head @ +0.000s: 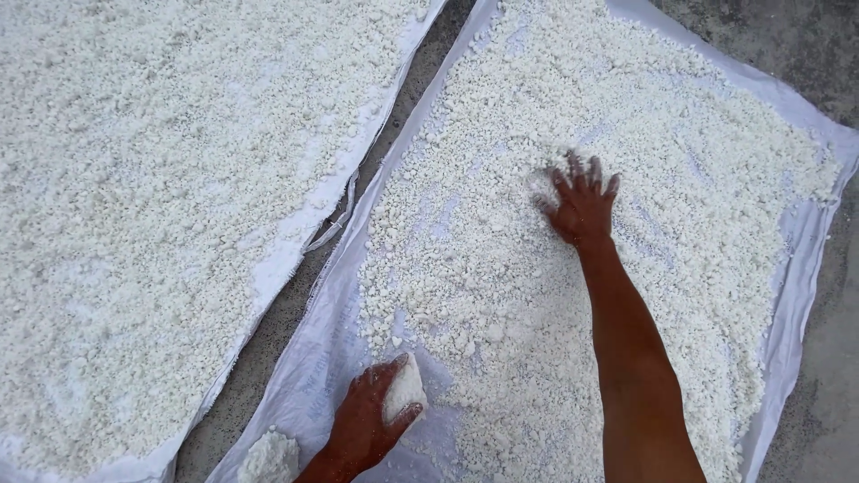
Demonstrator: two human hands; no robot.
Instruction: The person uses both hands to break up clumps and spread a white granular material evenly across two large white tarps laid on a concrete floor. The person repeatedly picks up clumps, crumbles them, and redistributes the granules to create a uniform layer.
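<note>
My left hand (369, 420) is clamped on a white lump (404, 390), near me; my right hand (582, 201), fingers spread, presses the crumbs (501, 295) farther out on the sheet (309, 371).

Two white sheets (805, 268) lie side by side, each covered with white crumbs (501, 268). Two hands show, and two white lumps (404, 390).

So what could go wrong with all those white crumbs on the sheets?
The right hand spreads crumbs near the narrow gap of bare ground, so some might get pushed off the right sheet into the dirt. The lump in the left hand could crumble and drop unevenly.
</note>
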